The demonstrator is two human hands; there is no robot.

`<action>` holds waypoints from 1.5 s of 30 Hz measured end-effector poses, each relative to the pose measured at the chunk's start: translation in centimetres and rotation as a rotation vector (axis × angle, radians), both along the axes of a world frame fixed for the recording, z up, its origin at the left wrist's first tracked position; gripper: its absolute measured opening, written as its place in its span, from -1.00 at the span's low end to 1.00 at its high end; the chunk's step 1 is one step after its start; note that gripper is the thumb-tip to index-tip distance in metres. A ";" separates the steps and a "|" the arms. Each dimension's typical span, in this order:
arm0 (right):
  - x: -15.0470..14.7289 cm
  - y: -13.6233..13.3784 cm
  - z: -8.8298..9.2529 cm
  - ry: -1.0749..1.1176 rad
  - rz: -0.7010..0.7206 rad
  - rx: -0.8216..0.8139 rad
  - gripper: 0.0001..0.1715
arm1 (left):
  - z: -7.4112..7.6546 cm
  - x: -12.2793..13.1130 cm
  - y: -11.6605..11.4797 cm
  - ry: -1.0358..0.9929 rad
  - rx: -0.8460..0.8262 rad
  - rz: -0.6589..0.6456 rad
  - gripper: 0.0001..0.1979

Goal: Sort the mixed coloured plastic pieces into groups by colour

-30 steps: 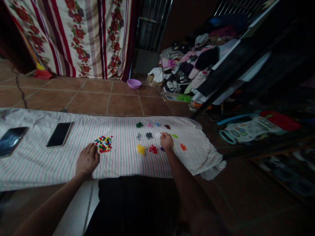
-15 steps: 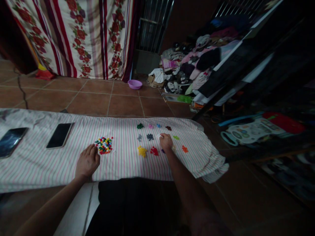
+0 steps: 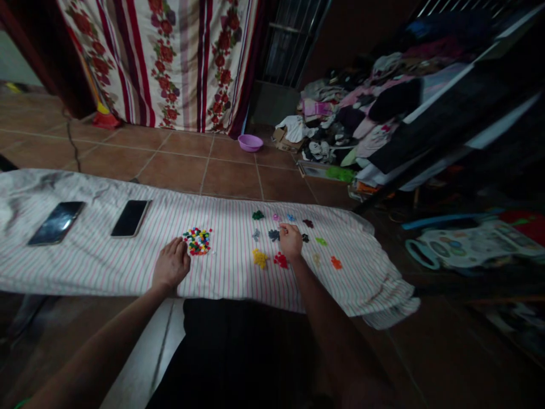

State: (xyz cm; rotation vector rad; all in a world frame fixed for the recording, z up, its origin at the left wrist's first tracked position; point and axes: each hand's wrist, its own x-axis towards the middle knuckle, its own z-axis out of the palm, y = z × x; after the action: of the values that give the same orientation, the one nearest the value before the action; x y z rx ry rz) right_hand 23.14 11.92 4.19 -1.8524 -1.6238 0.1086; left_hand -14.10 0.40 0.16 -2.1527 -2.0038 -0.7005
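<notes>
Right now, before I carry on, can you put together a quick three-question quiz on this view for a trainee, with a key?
1. Which hand rests next to the mixed-colour pile?
2. True or false: the yellow pile lies to the left of the red pile.
3. Where is the purple basin? A) on the striped cloth; B) on the tiled floor; C) on top of a phone.

Key: 1. The left hand; 2. True; 3. B.
</notes>
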 end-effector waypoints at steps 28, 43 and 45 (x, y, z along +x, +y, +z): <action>-23.7 -3.0 1.0 -0.282 0.555 -0.361 -0.69 | -0.5 0.4 0.1 -0.003 -0.016 0.017 -0.52; -25.6 -2.2 2.0 -0.428 0.513 -0.423 -0.73 | -0.4 0.6 0.1 -0.023 -0.011 0.011 -0.56; -25.6 -2.2 2.2 -0.431 0.517 -0.447 -0.76 | -0.2 0.6 0.1 -0.008 0.004 0.012 -0.57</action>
State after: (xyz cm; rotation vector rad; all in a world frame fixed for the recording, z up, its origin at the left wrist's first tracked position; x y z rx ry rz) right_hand -2.44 9.72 6.37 -1.7992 -2.5283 0.3372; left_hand -13.46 0.51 -0.09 -2.1365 -2.0160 -0.7127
